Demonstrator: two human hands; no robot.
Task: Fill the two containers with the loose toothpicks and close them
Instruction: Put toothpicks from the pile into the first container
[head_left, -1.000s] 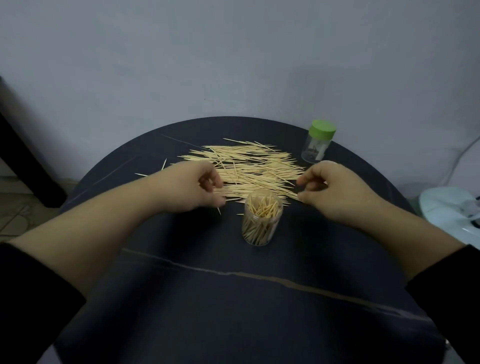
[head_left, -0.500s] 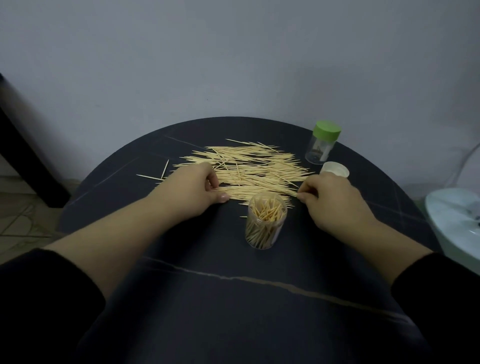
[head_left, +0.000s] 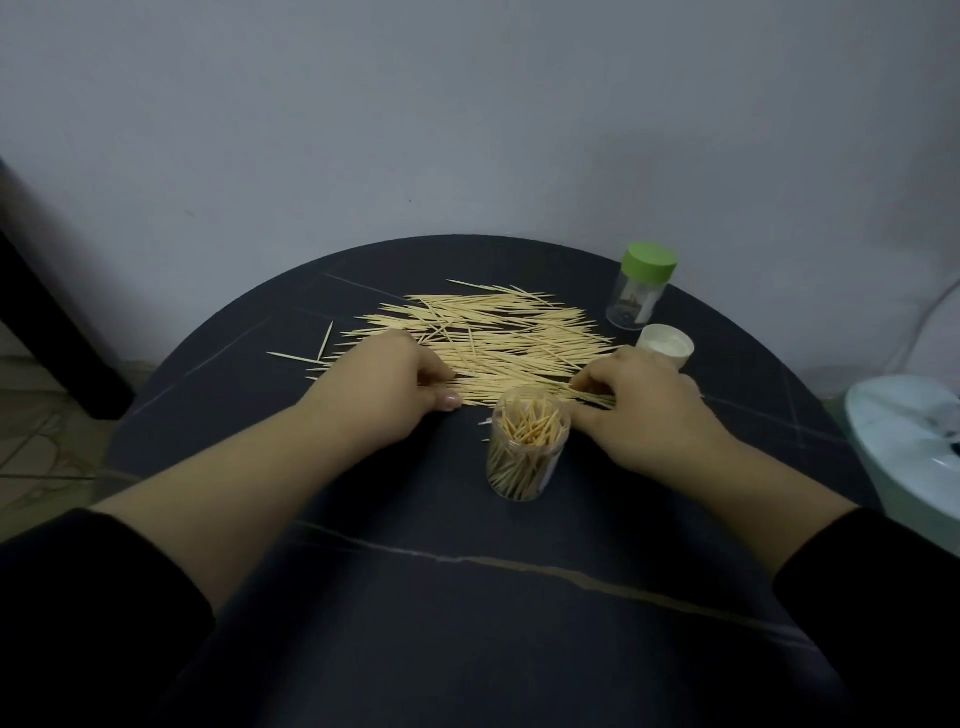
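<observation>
Nearest me on the dark round table (head_left: 467, 597), the clear plastic cylinder container (head_left: 527, 457) stands upright and uncapped, crammed with pale sticks. My left hand (head_left: 387, 387) curls onto the near edge of the loose pale wooden toothpicks (head_left: 498, 332); I cannot tell whether it grips any. My right hand (head_left: 639, 405) pinches a few. Beyond sit a white round lid (head_left: 665, 344) and a green-capped clear jar (head_left: 641, 291).

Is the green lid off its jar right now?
No, the green lid sits on top of its clear jar.
</observation>
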